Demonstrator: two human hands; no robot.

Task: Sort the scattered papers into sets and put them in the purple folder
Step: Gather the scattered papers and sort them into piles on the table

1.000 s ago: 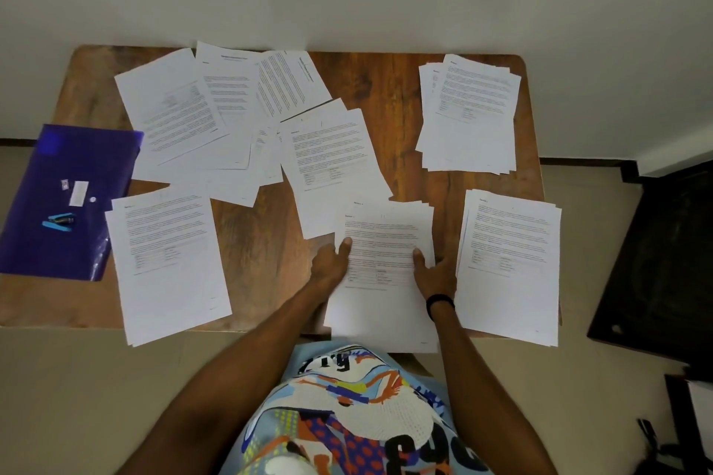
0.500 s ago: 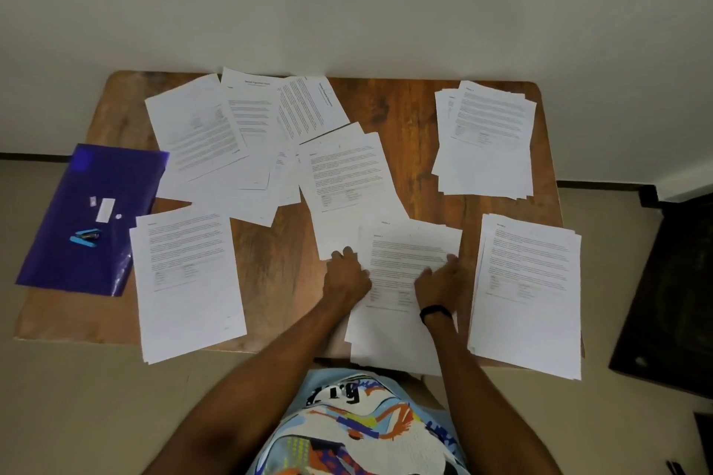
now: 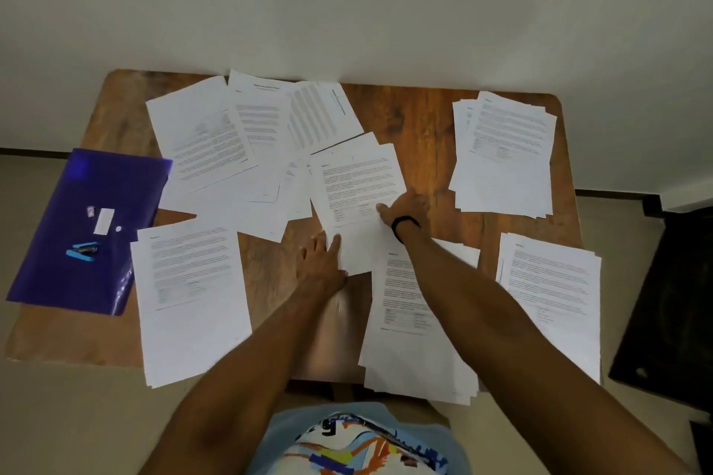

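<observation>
White printed papers lie over a wooden table. My left hand rests with straight fingers on the lower left edge of a small centre stack. My right hand, with a black wristband, touches that stack's right side. A front stack lies under my right forearm. Other stacks sit at front left, front right and back right. Loose overlapping sheets spread at back left. The purple folder lies shut on the table's left edge.
A small blue stapler and a white label sit on the folder. The wall runs just behind the table. A dark piece of furniture stands on the floor to the right. Several stacks overhang the table's front edge.
Both hands left the front stack and moved forward onto the centre stack. The view shifted down, showing more of the wall.
</observation>
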